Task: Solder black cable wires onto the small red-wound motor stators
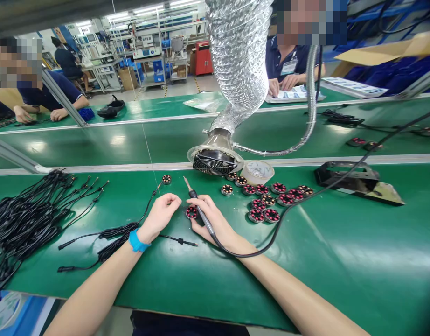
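Note:
My right hand [215,221] is closed around a soldering iron [205,219], its tip pointing up and away. The fingers of the same hand also hold a small round motor stator [191,213] with red and black windings. Close by on its left, my left hand [162,212] is pinched; anything between its fingertips is too small to make out. A thin wire hangs from above and ends near this hand. Just beyond it, another stator [166,179] is joined to a black cable [148,205]. A blue band [138,241] circles my left wrist.
A pile of black cables [29,219] covers the left side. Several stators [262,203] lie right of centre by a tape roll [257,172]. A fume extractor [215,161] hangs ahead; a black metal stand [355,179] is farther right. Co-workers sit across the bench.

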`<state>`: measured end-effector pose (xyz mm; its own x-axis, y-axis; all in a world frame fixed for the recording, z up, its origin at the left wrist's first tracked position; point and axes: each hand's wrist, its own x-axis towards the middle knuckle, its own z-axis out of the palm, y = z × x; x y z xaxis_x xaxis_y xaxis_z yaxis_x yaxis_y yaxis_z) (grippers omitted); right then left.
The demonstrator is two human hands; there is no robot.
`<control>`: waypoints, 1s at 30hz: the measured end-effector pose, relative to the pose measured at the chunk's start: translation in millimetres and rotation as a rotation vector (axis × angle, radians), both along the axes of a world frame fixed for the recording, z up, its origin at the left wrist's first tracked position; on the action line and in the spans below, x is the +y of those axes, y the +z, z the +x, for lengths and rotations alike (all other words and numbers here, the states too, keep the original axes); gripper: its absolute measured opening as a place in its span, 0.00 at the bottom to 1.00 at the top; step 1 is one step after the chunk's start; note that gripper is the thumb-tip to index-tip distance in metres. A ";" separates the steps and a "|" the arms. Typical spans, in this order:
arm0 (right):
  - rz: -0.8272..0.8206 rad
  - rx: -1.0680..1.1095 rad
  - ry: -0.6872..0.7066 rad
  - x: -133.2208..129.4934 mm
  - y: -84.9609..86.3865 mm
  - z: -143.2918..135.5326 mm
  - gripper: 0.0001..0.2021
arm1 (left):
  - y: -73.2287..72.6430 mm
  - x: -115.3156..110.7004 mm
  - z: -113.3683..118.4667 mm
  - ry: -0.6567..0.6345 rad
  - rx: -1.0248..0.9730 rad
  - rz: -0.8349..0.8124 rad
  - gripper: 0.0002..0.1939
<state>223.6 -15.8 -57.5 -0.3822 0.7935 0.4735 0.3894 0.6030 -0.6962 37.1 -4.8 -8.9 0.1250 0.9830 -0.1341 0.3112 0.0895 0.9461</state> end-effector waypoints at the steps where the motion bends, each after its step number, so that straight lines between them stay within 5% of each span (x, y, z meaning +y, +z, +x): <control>1: 0.000 0.001 -0.001 -0.3 0.4 0.1 0.30 | 0.4 0.1 -1.2 0.005 0.032 0.020 0.15; 7: 0.004 0.008 0.024 -0.5 1.0 1.2 0.26 | -6.1 -1.6 0.9 -0.111 0.263 0.067 0.12; 19: -0.005 0.016 0.056 -1.4 8.9 3.1 0.27 | 0.9 2.2 -2.1 -0.080 0.004 0.050 0.16; 22: -0.009 0.023 0.059 -1.2 8.6 2.8 0.29 | -1.3 5.9 -5.6 -0.031 0.064 0.053 0.17; 30: -0.033 0.031 0.074 -0.5 6.4 2.4 0.28 | -13.4 5.8 -1.9 -0.163 0.174 0.054 0.16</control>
